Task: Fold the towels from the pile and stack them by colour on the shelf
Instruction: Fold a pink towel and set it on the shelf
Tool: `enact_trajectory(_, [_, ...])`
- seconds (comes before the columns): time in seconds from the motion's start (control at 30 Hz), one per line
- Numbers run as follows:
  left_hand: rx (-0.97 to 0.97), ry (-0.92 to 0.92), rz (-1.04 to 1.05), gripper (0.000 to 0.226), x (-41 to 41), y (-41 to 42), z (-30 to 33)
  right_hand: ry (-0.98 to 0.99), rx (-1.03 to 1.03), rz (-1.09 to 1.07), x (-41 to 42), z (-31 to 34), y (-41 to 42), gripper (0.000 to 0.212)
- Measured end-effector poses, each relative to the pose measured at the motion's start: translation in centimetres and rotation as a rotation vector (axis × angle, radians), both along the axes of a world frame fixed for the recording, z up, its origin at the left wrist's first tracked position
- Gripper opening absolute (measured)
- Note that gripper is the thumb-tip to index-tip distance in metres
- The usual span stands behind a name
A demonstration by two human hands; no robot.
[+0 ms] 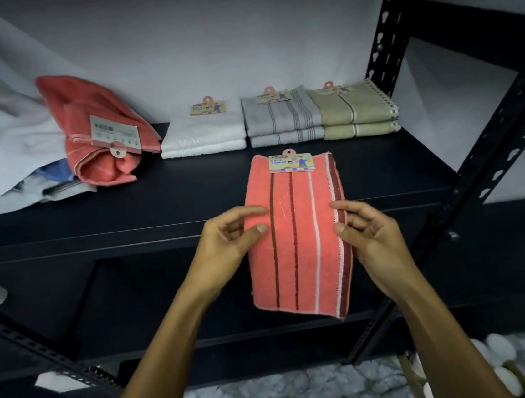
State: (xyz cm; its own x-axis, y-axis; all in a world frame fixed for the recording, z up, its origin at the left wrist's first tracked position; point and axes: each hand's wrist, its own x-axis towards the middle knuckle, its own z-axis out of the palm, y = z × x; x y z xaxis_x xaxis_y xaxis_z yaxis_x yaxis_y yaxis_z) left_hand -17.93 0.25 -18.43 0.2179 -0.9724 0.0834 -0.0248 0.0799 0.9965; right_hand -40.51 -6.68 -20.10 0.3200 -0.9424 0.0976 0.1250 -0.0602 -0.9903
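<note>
My left hand [226, 239] pinches the left edge of the coral striped towel [295, 237], thumb on top at the edge, the other fingers loosely curled with the forefinger reaching over the cloth. My right hand [368, 232] does the same at the right edge, thumb pressed on the dark red border stripe and fingers bent around the side. The towel is folded into a long narrow strip; its far end lies on the black shelf [125, 214], and its near end hangs past the shelf's front edge, held up between my hands. A paper label [289, 162] is clipped at the towel's far end.

Farther back on the shelf, against the wall, sit the folded stacks: two white towels [203, 136] on the left, touching two grey striped towels [281, 121] in the middle, with two olive towels [359, 112] at the right, each stack with a label on top. Well to the left lies the unfolded pile [23, 150], a rumpled heap of white and blue cloth with a bunched coral towel [92, 126] leaning on its right side. The black slotted upright [388, 21] of the rack stands just right of the olive stack.
</note>
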Motion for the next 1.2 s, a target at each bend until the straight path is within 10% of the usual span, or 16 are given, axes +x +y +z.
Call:
enact_trajectory(0.63, [-0.183,-0.387,0.091,0.05,1.5,-0.8,12.5,0.169,-0.284,0.056,-1.3,13.4,-3.1,0.049])
enact_trajectory(0.87, [-0.3,-0.858,0.19,0.021,3.7,-2.4,17.0,0.286,-0.519,-0.006,0.8,18.3,-5.0,0.015])
enact_trajectory(1.2, [-0.202,-0.849,0.138,0.006,9.1,-8.8,16.7,0.488,-0.49,0.085,7.0,18.4,-11.3,0.018])
